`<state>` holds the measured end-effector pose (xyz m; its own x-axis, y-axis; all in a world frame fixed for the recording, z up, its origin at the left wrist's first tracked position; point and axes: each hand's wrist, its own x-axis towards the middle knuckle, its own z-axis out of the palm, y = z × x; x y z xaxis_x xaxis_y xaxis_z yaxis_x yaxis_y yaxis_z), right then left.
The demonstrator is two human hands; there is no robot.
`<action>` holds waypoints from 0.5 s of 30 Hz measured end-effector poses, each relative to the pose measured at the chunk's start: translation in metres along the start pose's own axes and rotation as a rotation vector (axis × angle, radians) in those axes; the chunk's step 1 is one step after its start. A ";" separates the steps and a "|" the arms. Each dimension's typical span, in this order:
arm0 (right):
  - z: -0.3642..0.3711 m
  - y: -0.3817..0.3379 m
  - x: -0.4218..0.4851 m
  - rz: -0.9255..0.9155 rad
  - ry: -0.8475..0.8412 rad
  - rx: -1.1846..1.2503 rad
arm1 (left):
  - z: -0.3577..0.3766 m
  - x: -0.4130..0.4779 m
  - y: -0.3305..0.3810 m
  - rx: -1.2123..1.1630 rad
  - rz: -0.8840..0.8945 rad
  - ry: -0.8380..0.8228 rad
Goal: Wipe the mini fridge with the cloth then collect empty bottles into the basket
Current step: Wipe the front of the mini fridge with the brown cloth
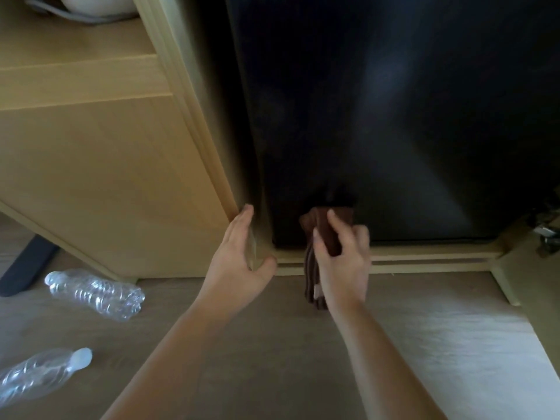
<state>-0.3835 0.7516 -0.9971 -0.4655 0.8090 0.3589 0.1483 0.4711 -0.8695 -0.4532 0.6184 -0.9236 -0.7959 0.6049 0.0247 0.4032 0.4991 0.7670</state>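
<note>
The black mini fridge fills the upper middle and right, set inside a light wooden cabinet. My right hand grips a folded brown cloth and presses it against the bottom edge of the fridge door; part of the cloth hangs down below my palm. My left hand is open, its fingers resting on the cabinet's wooden frame at the fridge's lower left corner. Two clear empty plastic bottles lie on the floor at the left: one near the cabinet, another closer to me. No basket is in view.
A wooden cabinet side and shelf stand at the left, with a white bowl-like item on top. A dark furniture leg rests on the floor at the far left. Light wood floor spreads below; metal hinge hardware shows at the right.
</note>
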 end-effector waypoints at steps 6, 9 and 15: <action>-0.005 0.043 -0.022 0.176 -0.090 -0.133 | 0.008 0.003 0.011 -0.049 0.004 -0.034; -0.026 0.029 -0.004 0.147 0.029 -0.020 | 0.010 0.005 0.011 -0.067 0.004 -0.046; -0.039 -0.032 0.032 -0.005 0.292 0.290 | 0.017 0.006 0.016 -0.084 -0.016 -0.043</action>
<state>-0.3694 0.7758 -0.9450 -0.1924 0.8922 0.4086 -0.1248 0.3907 -0.9120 -0.4438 0.6410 -0.9219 -0.7810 0.6244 -0.0143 0.3496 0.4560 0.8184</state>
